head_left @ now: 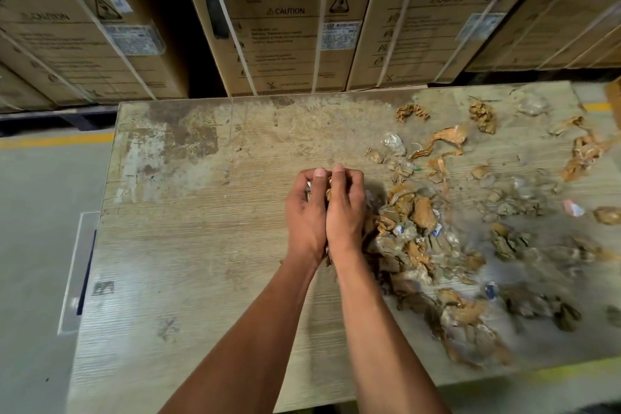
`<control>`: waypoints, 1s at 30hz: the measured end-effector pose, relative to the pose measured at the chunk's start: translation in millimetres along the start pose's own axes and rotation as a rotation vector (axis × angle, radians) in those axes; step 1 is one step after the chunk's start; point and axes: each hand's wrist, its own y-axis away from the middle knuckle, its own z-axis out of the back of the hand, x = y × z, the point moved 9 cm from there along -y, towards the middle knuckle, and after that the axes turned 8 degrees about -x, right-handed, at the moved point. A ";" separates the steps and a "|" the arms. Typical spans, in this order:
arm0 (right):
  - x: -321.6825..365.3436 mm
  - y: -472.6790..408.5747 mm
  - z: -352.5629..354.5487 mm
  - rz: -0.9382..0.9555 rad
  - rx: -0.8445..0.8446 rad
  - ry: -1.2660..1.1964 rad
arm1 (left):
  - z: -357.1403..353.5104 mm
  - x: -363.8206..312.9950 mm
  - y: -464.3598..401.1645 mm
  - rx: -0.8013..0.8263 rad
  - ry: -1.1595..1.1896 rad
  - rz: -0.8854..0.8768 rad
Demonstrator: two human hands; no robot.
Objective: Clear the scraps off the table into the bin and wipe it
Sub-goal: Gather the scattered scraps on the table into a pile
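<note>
Two bare forearms enter from the bottom edge and meet over the middle of the table [188, 245], a worn wood-grain top with stains and scraped patches toward its far left.

Left hand [304, 212] and right hand [346, 210]: pressed side by side, backs up, fingers curled inward and cupped together around a small clump of scraps. Bits of crumpled paper and something pale show between the fingers and under the wrists. Whether the hands are lifted or resting on the top cannot be told.

Main pile of scraps [420, 245]: just right of the hands, touching the right hand's edge. Crumpled brown tape, clear plastic film, small white and blue bits. It trails toward the near right edge of the table.

Loose scraps [447, 141]: scattered over the far right part, including long twisted strips of brown tape and separate wads near the back edge. Right side blurred.

Bin: not identified. A pale flat object [75, 272] sits against the table's left edge; what it is cannot be told.

Behind the table: strapped cardboard cartons [285, 20] printed "Clamp bottom" and "CAUTION". Grey floor with a yellow line [53, 139] at left.
</note>
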 end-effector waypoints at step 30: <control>68.5 -38.2 81.6 0.034 0.116 -0.131 | -89.2 -51.1 64.0 -0.050 -0.047 0.028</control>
